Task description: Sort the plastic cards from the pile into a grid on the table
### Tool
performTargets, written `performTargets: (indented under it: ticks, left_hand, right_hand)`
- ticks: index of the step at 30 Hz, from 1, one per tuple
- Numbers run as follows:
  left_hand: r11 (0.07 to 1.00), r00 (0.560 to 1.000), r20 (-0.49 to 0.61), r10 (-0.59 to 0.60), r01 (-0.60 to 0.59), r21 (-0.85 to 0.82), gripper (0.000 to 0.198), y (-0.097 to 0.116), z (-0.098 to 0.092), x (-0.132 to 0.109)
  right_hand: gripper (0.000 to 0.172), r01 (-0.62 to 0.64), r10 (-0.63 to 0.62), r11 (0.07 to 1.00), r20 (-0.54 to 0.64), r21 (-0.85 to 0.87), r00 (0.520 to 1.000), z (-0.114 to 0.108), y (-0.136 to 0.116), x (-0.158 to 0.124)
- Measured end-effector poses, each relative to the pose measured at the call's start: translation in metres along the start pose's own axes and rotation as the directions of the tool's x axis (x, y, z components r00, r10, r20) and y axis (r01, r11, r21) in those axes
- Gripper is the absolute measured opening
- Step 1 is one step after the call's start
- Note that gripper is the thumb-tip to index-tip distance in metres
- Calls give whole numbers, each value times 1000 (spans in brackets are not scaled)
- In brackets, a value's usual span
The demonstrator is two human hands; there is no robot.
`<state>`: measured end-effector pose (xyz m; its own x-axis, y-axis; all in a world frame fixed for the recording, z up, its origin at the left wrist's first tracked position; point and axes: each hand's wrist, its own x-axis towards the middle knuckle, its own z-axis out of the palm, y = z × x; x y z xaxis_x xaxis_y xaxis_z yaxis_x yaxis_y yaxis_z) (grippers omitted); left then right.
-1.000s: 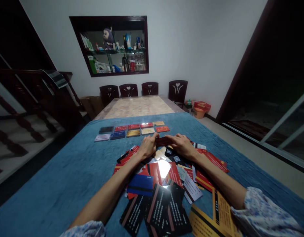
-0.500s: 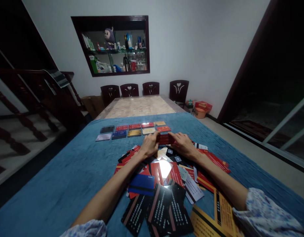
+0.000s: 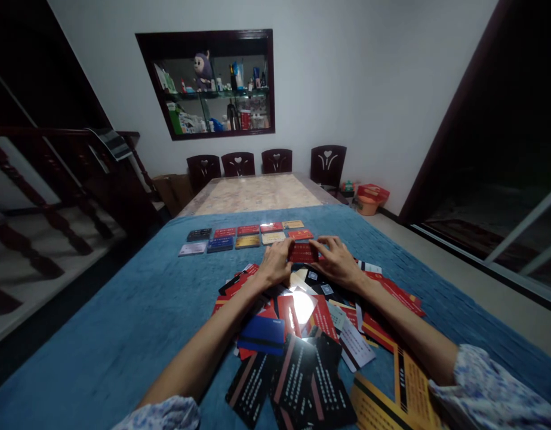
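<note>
tipped more upright than a second ago, the red printed card (image 3: 303,252), perhaps a stack, stands at the far edge of the loose cards (image 3: 319,319), left hand (image 3: 275,263) and right hand (image 3: 338,263) pinching its short ends, seemingly keeping its face uncovered.

1 left hand (image 3: 275,263), 1 right hand (image 3: 336,263) and 1 red card face (image 3: 303,253) between them; 10 cards (image 3: 247,242) show in 2 rows of 5: 4 red, 6 other colors; 1 loose heap (image 3: 293,376), its overlapping cards uncountable; 4 chairs (image 3: 238,164), 1 table (image 3: 261,192), 1 plush toy (image 3: 202,71).
</note>
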<state>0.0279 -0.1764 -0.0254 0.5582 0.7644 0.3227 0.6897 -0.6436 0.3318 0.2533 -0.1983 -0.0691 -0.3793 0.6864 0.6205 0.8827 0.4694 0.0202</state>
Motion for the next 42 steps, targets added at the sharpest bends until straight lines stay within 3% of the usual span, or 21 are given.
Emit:
performTargets:
  ticks: [21, 30, 42]
  left_hand:
    - [993, 991, 133, -32, 16, 117, 38, -3, -11, -2]
    - [988, 986, 161, -46, 22, 152, 28, -9, -10, -4]
    - [977, 980, 194, -37, -5, 214, 24, -29, -31, -12]
  right_hand:
    - [47, 50, -61, 996, 160, 76, 985, -1, 4, 6]
    - [46, 49, -85, 991, 313, 123, 946, -7, 3, 20]
    - [40, 104, -148, 987, 460, 119, 875, -17, -16, 58]
